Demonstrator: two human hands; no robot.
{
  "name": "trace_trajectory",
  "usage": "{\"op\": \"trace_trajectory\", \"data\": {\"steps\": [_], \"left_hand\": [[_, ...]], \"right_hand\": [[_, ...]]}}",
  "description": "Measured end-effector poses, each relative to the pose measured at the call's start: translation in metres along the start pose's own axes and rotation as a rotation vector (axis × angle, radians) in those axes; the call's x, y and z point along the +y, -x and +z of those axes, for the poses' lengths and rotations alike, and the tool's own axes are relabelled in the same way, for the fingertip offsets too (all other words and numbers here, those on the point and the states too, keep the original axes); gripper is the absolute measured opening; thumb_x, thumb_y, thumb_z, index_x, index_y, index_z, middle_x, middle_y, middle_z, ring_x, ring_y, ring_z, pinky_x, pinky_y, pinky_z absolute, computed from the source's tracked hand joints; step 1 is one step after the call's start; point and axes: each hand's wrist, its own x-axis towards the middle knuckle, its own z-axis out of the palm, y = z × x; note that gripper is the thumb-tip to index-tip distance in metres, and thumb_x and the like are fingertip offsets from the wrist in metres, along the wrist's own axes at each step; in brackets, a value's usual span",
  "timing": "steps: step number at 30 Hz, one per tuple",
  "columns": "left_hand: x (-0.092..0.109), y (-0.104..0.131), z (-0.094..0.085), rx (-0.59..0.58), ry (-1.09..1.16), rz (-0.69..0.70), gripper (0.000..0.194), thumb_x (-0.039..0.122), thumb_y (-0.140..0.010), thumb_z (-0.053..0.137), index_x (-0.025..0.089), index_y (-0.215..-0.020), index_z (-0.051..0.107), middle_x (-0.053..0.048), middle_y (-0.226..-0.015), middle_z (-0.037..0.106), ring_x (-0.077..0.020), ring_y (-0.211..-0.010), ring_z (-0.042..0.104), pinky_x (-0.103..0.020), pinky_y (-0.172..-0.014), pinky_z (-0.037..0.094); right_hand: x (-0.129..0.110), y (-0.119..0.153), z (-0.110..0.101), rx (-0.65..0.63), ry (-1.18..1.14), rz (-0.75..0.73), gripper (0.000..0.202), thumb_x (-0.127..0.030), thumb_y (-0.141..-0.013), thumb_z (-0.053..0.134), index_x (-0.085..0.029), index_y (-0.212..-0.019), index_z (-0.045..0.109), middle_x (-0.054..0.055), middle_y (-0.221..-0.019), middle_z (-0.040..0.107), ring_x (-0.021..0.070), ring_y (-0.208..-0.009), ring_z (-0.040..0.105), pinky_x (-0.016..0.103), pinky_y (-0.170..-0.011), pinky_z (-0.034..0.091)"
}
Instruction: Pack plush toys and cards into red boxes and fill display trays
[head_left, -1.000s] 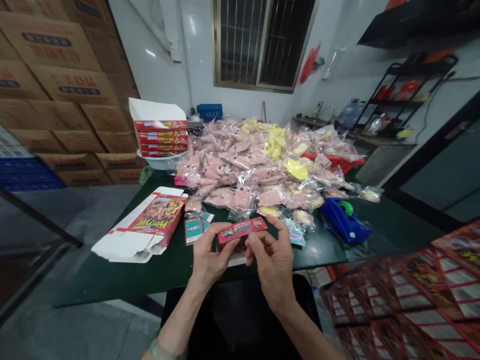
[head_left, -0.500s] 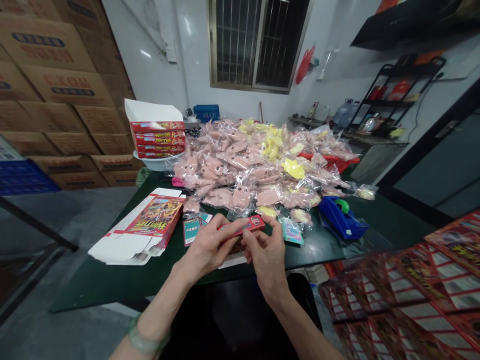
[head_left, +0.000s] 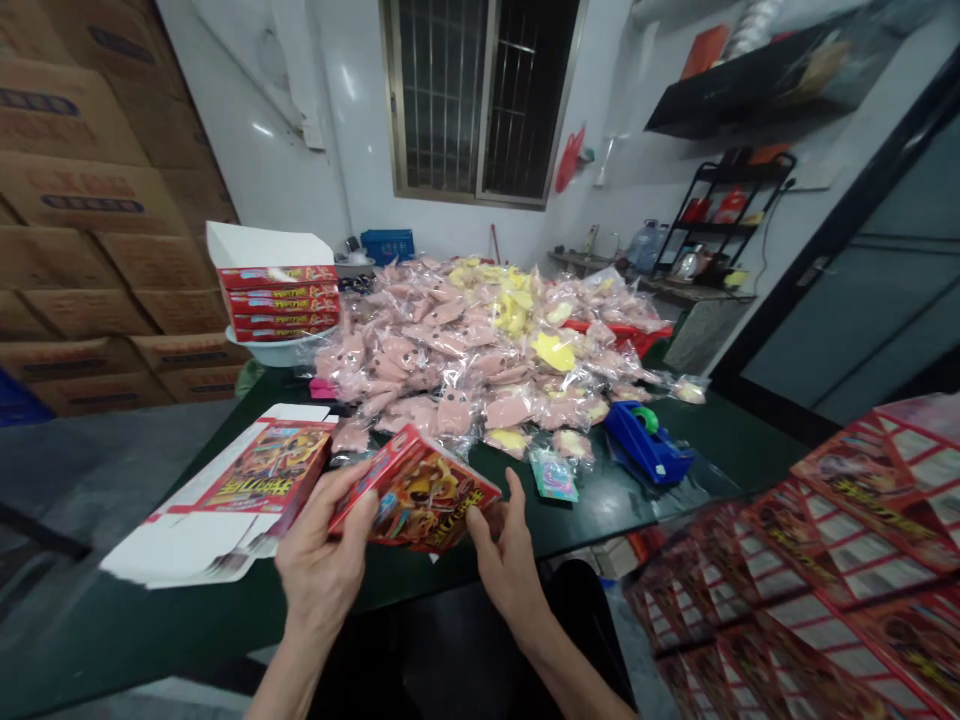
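A red printed cardboard box (head_left: 431, 495), small and flat, is tilted above the front of the table with its picture face towards me. My left hand (head_left: 330, 535) is closed around its left end, thumb on the near face. At the right end, my right hand (head_left: 506, 550) has its thumb against the lower corner and its fingers behind the edge, holding it loosely. To the left lies a stack of flattened box blanks (head_left: 259, 470) with the same kind of print. Beyond the box, a small teal packet (head_left: 553, 474) lies on the dark green table (head_left: 592, 515).
A large heap of bagged pink and yellow pieces (head_left: 450, 340) covers the table's middle. Several finished red boxes (head_left: 281, 300) stand stacked in a white basin (head_left: 289, 350). A blue tape dispenser (head_left: 646, 445) sits at right, above packed red cartons (head_left: 847, 530). Brown cartons (head_left: 82, 270) line the left.
The red box has turned from edge-on to showing its picture face. My left hand has moved left along with its end. The teal card by my left hand is no longer visible.
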Motion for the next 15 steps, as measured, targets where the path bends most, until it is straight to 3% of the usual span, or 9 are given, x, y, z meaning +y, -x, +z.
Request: {"op": "trace_trajectory", "data": {"steps": [2, 4, 7, 10, 12, 13, 15], "left_hand": [[-0.014, 0.021, -0.004, 0.026, 0.094, -0.220, 0.039, 0.034, -0.082, 0.058, 0.020, -0.118, 0.056, -0.005, -0.108, 0.065, -0.0186, -0.095, 0.063, -0.028, -0.084, 0.052], [-0.028, 0.036, -0.005, -0.090, 0.195, -0.356, 0.048, 0.040, -0.079, 0.061, 0.019, -0.121, 0.052, -0.008, -0.108, 0.066, -0.0217, -0.093, 0.065, -0.032, -0.082, 0.055], [-0.036, 0.038, -0.006, -0.184, 0.107, -0.311, 0.066, 0.040, -0.067, 0.073, 0.021, -0.125, 0.049, -0.009, -0.116, 0.063, -0.0267, -0.107, 0.061, -0.041, -0.096, 0.048], [-0.029, 0.022, -0.001, -0.215, 0.010, -0.175, 0.078, 0.038, -0.058, 0.079, 0.024, -0.129, 0.047, -0.008, -0.129, 0.056, -0.0295, -0.120, 0.052, -0.043, -0.103, 0.041], [-0.024, 0.014, 0.007, -0.362, 0.037, -0.187, 0.057, 0.041, -0.056, 0.078, 0.019, -0.107, 0.064, -0.008, -0.108, 0.068, -0.0296, -0.100, 0.064, -0.037, -0.086, 0.054], [-0.023, 0.013, 0.013, -0.446, 0.070, -0.232, 0.045, 0.043, -0.056, 0.077, 0.017, -0.091, 0.069, -0.007, -0.090, 0.072, -0.0279, -0.083, 0.068, -0.033, -0.071, 0.058], [-0.023, 0.017, 0.024, -0.524, 0.130, -0.353, 0.036, 0.049, -0.055, 0.075, 0.016, -0.070, 0.068, -0.005, -0.065, 0.071, -0.0239, -0.059, 0.067, -0.028, -0.052, 0.057]], "right_hand": [[-0.022, -0.008, -0.009, 0.003, -0.035, -0.090, 0.066, -0.031, -0.090, 0.045, -0.013, -0.143, 0.011, 0.011, -0.102, 0.065, 0.0183, -0.089, 0.065, 0.032, -0.078, 0.053], [-0.043, -0.021, -0.019, 0.009, 0.002, -0.264, 0.065, -0.024, -0.091, 0.043, -0.015, -0.144, 0.006, 0.014, -0.116, 0.060, 0.0188, -0.101, 0.062, 0.033, -0.084, 0.051], [-0.071, -0.043, -0.027, -0.141, 0.366, -0.638, 0.062, -0.014, -0.088, 0.043, -0.019, -0.143, 0.016, 0.015, -0.126, 0.055, 0.0224, -0.111, 0.056, 0.039, -0.091, 0.046], [-0.089, -0.052, -0.022, -0.518, 0.709, -0.898, 0.056, -0.015, -0.086, 0.047, -0.016, -0.139, 0.028, 0.012, -0.112, 0.063, 0.0224, -0.101, 0.059, 0.037, -0.087, 0.046], [-0.092, -0.055, -0.017, -0.716, 0.764, -1.045, 0.052, -0.018, -0.086, 0.048, -0.015, -0.136, 0.033, 0.007, -0.100, 0.066, 0.0187, -0.092, 0.059, 0.030, -0.081, 0.047], [-0.091, -0.060, -0.017, -0.713, 0.763, -1.105, 0.048, -0.021, -0.087, 0.047, -0.018, -0.133, 0.038, 0.004, -0.097, 0.066, 0.0168, -0.091, 0.059, 0.028, -0.080, 0.046], [-0.083, -0.081, -0.027, -0.496, 0.775, -1.101, 0.037, -0.024, -0.089, 0.043, -0.025, -0.126, 0.046, 0.002, -0.098, 0.065, 0.0153, -0.093, 0.057, 0.027, -0.083, 0.045]]}}
